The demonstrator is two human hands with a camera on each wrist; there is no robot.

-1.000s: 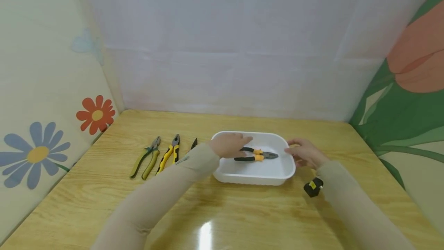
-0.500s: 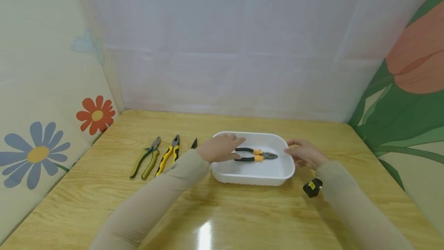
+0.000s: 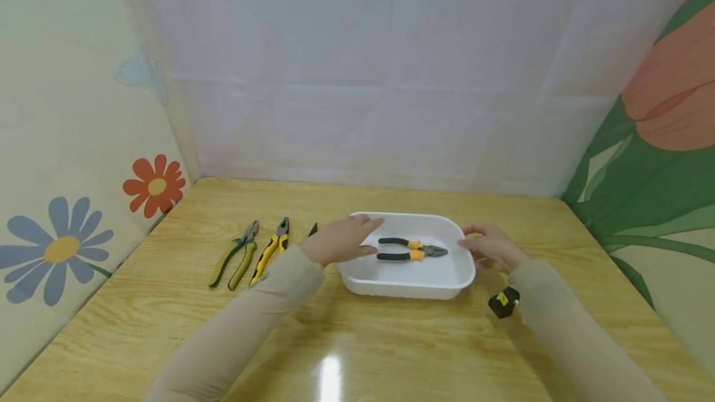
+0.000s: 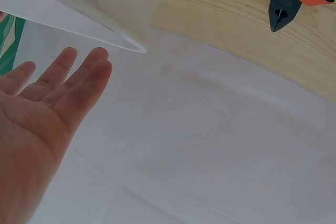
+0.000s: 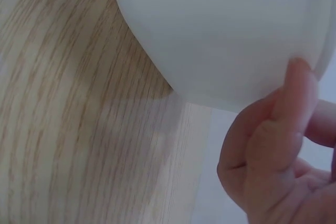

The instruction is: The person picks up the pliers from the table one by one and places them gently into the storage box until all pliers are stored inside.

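Your left hand [image 3: 345, 240] is spread, holding nothing, at the left end of the white tray [image 3: 402, 273]; your right hand [image 3: 491, 247] pinches its right rim. Black-handled pliers [image 3: 417, 254] lie inside; loading seems under way, next likely calling for the red-handled pair [image 4: 286, 2], which the head view mostly hides.

Smooth plastic tray [image 3: 408, 290], metal-headed pliers [image 3: 416, 255], glossy wood-grained table [image 3: 424, 349], matt creased backdrop [image 3: 357, 129]
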